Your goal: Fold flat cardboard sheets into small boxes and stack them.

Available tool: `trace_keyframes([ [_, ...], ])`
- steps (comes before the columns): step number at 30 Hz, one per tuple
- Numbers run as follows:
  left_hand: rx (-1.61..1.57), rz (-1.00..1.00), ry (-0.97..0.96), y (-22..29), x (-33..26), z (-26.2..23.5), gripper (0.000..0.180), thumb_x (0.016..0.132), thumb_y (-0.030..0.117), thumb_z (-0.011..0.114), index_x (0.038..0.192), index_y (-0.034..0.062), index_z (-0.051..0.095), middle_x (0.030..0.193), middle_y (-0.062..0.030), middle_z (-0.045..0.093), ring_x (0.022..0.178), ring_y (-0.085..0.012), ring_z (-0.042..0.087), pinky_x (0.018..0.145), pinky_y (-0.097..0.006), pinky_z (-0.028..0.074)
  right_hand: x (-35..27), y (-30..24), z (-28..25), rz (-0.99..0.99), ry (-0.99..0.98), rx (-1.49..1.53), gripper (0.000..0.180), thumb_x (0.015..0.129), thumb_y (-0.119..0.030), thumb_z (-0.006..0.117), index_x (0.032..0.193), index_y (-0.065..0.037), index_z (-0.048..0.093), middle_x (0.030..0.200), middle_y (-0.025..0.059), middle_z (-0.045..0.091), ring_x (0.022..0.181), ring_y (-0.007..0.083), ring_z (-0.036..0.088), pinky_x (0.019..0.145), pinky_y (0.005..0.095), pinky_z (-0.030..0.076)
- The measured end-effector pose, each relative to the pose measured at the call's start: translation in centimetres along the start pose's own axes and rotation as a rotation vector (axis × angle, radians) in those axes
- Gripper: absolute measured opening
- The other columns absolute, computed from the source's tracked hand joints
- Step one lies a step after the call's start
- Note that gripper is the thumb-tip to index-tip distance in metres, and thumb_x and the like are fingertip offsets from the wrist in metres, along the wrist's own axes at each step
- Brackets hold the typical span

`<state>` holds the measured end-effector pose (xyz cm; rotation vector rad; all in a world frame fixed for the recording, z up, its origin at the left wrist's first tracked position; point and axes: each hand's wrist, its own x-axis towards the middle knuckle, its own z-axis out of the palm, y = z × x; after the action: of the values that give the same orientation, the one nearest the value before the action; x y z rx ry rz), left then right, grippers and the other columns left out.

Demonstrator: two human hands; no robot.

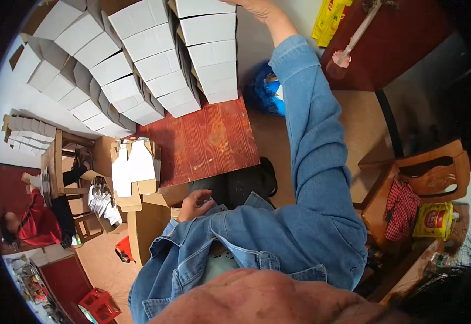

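Observation:
My right arm stretches to the top edge of the view, where my right hand (258, 7) reaches the upper end of a column of white cardboard boxes (212, 55). Most of its fingers are cut off there, so its grip is hidden. The boxes are nested in several columns on a reddish-brown wooden table (208, 141). Close to my body, my left hand (194, 206) is loosely curled with its fingers apart and nothing in it. Just beyond it, on the left, flat white-and-brown carton pieces (138, 164) stand in an open brown cardboard box (148, 229).
At the far left sits a person in red (38, 222) beside more white boxes (30, 132). A blue plastic bag (265, 89) lies right of the table. A wooden chair (432, 170) with a checked cloth (403, 208) stands at right. A red crate (99, 306) is lower left.

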<state>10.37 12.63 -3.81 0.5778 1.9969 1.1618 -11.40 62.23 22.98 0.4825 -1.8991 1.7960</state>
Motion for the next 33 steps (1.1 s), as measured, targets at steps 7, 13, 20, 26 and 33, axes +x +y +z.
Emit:
trace_keyframes([
  [7, 0.041, -0.020, 0.001, 0.1, -0.4, 0.7, 0.045, 0.091, 0.017, 0.079, 0.130, 0.0005, 0.063, 0.119, -0.0132, 0.070, 0.110, -0.0221, 0.069, 0.094, -0.036, 0.057, -0.6, 1.6, -0.9, -0.139, 0.067, 0.031, 0.111, 0.086, -0.051, 0.079, 0.161, 0.000, 0.016, 0.164, 0.0198, 0.027, 0.152, 0.0307, 0.023, 0.123, 0.0403, 0.024],
  [13, 0.026, -0.067, -0.009, 0.1, -1.1, 1.7, 0.044, 0.091, 0.017, 0.079, 0.129, 0.0017, 0.064, 0.118, -0.0127, 0.071, 0.110, -0.0219, 0.068, 0.093, -0.036, 0.057, -4.8, 2.3, -2.0, 0.007, 0.305, 0.097, 0.104, 0.096, -0.070, 0.051, 0.164, -0.006, 0.005, 0.171, 0.0185, 0.010, 0.158, 0.0314, 0.007, 0.126, 0.0449, 0.011],
  [20, 0.143, -0.077, -0.085, 1.2, 0.5, 3.4, 0.042, 0.094, 0.013, 0.075, 0.131, 0.0006, 0.062, 0.121, -0.0140, 0.070, 0.110, -0.0223, 0.068, 0.097, -0.035, 0.056, -15.2, 8.1, -2.5, 0.149, 0.686, 0.281, 0.090, 0.090, -0.048, 0.076, 0.155, -0.005, 0.030, 0.144, 0.0131, 0.050, 0.131, 0.0301, 0.053, 0.106, 0.0435, 0.045],
  [26, 0.161, -0.063, -0.118, 0.2, 1.2, 4.0, 0.043, 0.091, 0.019, 0.078, 0.128, 0.0009, 0.064, 0.115, -0.0154, 0.071, 0.105, -0.0228, 0.070, 0.091, -0.035, 0.057, -33.3, 18.8, 2.3, 0.675, 0.832, 0.180, 0.062, 0.094, -0.035, 0.073, 0.144, -0.009, 0.048, 0.133, 0.0084, 0.061, 0.105, 0.0123, 0.058, 0.081, 0.0305, 0.049],
  [33, 0.242, 0.067, -0.153, 0.4, 0.8, 4.8, 0.047, 0.089, 0.026, 0.080, 0.125, 0.0009, 0.064, 0.110, -0.0184, 0.071, 0.101, -0.0297, 0.072, 0.087, -0.038, 0.059, -54.7, 20.2, 10.5, 1.066, 0.705, -0.191, 0.057, 0.092, -0.019, 0.072, 0.140, 0.001, 0.050, 0.132, 0.0172, 0.059, 0.118, 0.0274, 0.059, 0.098, 0.0393, 0.049],
])
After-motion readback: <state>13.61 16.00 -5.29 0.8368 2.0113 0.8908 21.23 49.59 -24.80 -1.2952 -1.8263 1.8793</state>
